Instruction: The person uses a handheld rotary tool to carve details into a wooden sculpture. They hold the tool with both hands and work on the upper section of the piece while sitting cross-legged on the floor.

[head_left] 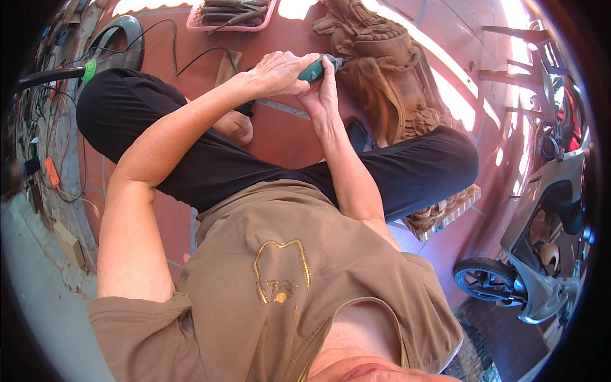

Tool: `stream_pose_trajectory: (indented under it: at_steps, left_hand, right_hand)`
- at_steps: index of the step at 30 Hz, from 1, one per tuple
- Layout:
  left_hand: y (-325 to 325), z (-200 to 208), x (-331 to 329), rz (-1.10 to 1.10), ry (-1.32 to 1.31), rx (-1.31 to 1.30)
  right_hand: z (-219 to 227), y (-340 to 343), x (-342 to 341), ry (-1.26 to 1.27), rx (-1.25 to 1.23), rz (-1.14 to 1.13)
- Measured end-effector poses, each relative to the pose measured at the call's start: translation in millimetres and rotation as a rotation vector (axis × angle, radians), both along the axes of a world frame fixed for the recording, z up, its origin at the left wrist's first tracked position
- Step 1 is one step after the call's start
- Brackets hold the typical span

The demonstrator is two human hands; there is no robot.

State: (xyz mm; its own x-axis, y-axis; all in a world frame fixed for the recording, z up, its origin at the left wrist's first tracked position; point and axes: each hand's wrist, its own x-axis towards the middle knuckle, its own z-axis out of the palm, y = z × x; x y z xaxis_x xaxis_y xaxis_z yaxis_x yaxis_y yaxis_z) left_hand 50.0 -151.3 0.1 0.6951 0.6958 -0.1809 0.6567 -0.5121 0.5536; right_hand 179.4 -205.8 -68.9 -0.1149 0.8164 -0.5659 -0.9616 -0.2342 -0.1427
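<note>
Across a red-tiled floor (280, 137) lie, left to right, a pink basket (229, 28), the left hand (275, 71) and right hand (323, 95) wrapped around a rounded teal tool (311, 71) beside a brown, deeply carved sculpture (385, 76), and a grey motorbike (560, 184).

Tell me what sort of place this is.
Probably a small carving workshop: a carved brown figure, a pink basket of slim tool-like pieces and a green power tool suggest it.
</note>
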Motion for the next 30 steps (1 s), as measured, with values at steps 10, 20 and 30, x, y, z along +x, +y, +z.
stream_pose_trajectory:
  at_steps: [10, 20, 30]
  left_hand:
    - [-2, 1, -4, -0.018, 0.005, -0.010]
    - [-6, 1, -10, -0.006, 0.005, -0.017]
    - [-8, 3, -12, -0.014, 0.014, -0.029]
  right_hand:
    - [1, -3, -5, -0.017, -0.001, 0.005]
    - [6, -10, -11, -0.095, 0.017, 0.063]
    - [-3, -11, -13, -0.106, 0.027, 0.077]
